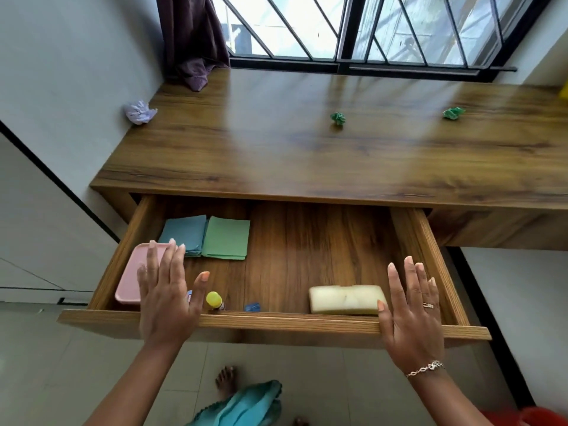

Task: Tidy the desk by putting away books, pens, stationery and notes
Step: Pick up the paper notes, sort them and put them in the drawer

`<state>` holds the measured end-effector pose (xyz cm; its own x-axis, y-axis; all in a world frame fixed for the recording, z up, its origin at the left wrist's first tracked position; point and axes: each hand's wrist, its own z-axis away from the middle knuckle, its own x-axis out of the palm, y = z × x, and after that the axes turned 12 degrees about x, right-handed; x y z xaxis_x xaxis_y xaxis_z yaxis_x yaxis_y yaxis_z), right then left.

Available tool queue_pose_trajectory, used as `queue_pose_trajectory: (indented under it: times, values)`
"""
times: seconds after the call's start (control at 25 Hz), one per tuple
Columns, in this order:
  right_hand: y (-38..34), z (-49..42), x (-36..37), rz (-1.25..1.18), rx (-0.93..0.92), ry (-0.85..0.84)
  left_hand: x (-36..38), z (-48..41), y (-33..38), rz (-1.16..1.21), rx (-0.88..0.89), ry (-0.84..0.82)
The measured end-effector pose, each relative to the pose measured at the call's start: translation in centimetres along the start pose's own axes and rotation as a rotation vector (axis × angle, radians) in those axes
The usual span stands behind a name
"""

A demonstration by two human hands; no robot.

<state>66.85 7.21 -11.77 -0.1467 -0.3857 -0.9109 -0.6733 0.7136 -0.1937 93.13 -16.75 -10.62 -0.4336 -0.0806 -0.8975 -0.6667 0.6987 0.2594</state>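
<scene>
a person stands at a wooden desk under a barred window, looking down into an open drawer. the left hand is spread flat with fingers apart, holding nothing, hovering above the drawer's front left corner. the right hand is likewise flat and empty, over the front edge near the right corner; whether either palm touches the wood cannot be told.

inside the drawer lie a blue paper stack and a green paper stack side by side at the back left, a pink case partly under the left hand, a small yellow-capped bottle, a small blue object and a pale yellow block near the front.

on the desk top remain a crumpled lilac paper at the far left and two crumpled green papers, well apart.

risks, as a judgement: if the drawer is pushed shut now, the crumpled notes stay untidied; a hard push could topple or roll the bottle, and fingers over the front edge could be pinched.

no brand or writing is readable; a label beside the bottle is hidden by the thumb.
</scene>
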Motion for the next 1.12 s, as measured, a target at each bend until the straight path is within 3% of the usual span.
queue_pose_trajectory:
  times: [0.36, 0.8, 1.12]
  values:
    - [-0.2, -4.5, 2.6, -0.022, -0.034, 0.034, 1.9, -4.6, -0.7, 0.009, 0.070, 0.047]
    - [-0.7, -11.9, 5.4, 0.001, -0.158, -0.011, 4.2, -12.0, -2.0, -0.037, 0.229, -0.039]
    - [-0.8, -17.0, 7.0, 0.087, -0.301, -0.038, 5.8, -16.8, -3.4, -0.099, 0.515, -0.118]
